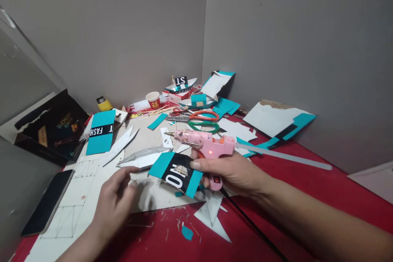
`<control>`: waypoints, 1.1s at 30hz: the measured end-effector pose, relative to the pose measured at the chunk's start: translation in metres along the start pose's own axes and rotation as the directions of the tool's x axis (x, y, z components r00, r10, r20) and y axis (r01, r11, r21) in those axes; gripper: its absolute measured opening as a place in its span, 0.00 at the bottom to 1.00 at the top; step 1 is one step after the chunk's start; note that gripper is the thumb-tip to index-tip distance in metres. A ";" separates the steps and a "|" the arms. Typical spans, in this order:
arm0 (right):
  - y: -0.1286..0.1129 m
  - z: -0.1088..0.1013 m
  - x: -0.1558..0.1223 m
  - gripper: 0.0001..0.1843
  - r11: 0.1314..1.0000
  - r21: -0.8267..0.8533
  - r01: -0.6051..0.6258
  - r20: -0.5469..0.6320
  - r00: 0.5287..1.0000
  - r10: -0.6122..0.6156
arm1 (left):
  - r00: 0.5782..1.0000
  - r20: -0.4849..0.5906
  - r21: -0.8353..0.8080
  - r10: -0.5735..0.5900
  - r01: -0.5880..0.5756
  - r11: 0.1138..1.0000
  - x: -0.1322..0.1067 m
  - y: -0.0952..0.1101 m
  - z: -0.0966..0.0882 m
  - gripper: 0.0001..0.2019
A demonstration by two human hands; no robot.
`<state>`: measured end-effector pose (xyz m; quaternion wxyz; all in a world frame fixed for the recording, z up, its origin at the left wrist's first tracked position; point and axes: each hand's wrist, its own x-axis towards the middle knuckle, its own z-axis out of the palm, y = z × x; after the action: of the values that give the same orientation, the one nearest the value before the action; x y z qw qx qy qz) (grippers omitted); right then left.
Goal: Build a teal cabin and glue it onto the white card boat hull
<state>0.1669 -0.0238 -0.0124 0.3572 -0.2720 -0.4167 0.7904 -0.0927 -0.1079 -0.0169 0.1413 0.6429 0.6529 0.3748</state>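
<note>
My right hand (233, 172) grips a pink hot glue gun (205, 143) by its handle, nozzle pointing left, and its thumb also pinches a teal and black card piece (176, 174) with white letters. The gun's black cord (245, 221) runs toward me over the red cloth. My left hand (115, 202) hovers low over a white cardboard sheet (80, 196), fingers loosely curled and blurred, holding nothing that I can see. Its fingertips are near a grey and white folded card shape (143, 157).
A black phone (47, 202) lies at the left edge. Scissors with orange and green handles (201, 120), a paper cup (153, 100), a teal "FASH" card (101, 131), small card boats (181, 85), wooden sticks and many card scraps crowd the back. A dark box (52, 129) sits left.
</note>
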 end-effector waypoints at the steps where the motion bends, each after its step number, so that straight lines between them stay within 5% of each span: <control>1: 0.001 0.000 0.000 0.14 1.000 0.003 -0.006 -0.001 1.000 0.006 | 0.989 0.017 0.107 0.147 -0.148 0.983 -0.002 -0.001 0.002 0.13; 3: 0.005 0.000 0.001 0.14 1.000 0.000 -0.024 0.002 1.000 0.024 | 0.935 0.101 0.216 0.340 -0.354 0.910 -0.004 -0.001 0.008 0.16; 5: 0.008 -0.001 0.000 0.14 0.998 -0.007 -0.058 0.023 0.998 0.058 | 0.914 0.145 0.247 0.379 -0.404 0.881 -0.002 0.000 0.014 0.09; 8: 0.008 -0.002 0.000 0.15 0.994 -0.060 -0.091 0.031 0.995 0.093 | 0.966 0.189 0.145 0.178 -0.206 0.968 0.005 0.004 0.020 0.11; 10: 0.004 -0.004 -0.001 0.17 0.986 -0.149 -0.078 -0.018 0.997 0.076 | 0.951 0.296 -0.042 -0.093 0.110 0.993 0.008 0.008 0.019 0.16; 13: -0.003 -0.007 -0.001 0.21 0.956 -0.294 -0.016 -0.136 0.990 -0.025 | 0.753 0.492 -0.280 -0.438 0.613 0.739 0.009 0.012 0.014 0.20; 16: -0.005 -0.007 -0.001 0.23 0.923 -0.385 0.024 -0.203 0.973 -0.110 | 0.581 0.624 -0.365 -0.523 0.808 0.463 0.005 0.012 0.011 0.20; 20: -0.002 -0.004 -0.007 0.24 0.882 -0.471 0.020 -0.174 0.978 -0.115 | 0.492 0.772 -0.379 -0.403 0.865 0.329 -0.007 0.009 0.015 0.17; 25: 0.001 0.003 -0.015 0.19 0.795 -0.606 0.037 -0.080 0.991 -0.107 | 0.407 0.859 -0.317 -0.312 0.899 0.302 -0.024 0.005 0.026 0.14; 29: 0.003 0.008 -0.015 0.21 0.749 -0.609 0.262 0.131 0.964 -0.231 | 0.417 0.852 -0.337 -0.317 0.900 0.278 -0.030 0.002 0.027 0.14; 33: 0.010 0.010 -0.014 0.22 0.715 -0.644 0.272 0.225 0.961 -0.162 | 0.414 0.824 -0.342 -0.387 0.908 0.243 -0.033 0.000 0.022 0.16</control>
<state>0.1647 -0.0436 -0.0136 0.2932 -0.2699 -0.7273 0.5588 -0.0733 -0.1318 -0.0418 0.7427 0.2308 0.5584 0.2886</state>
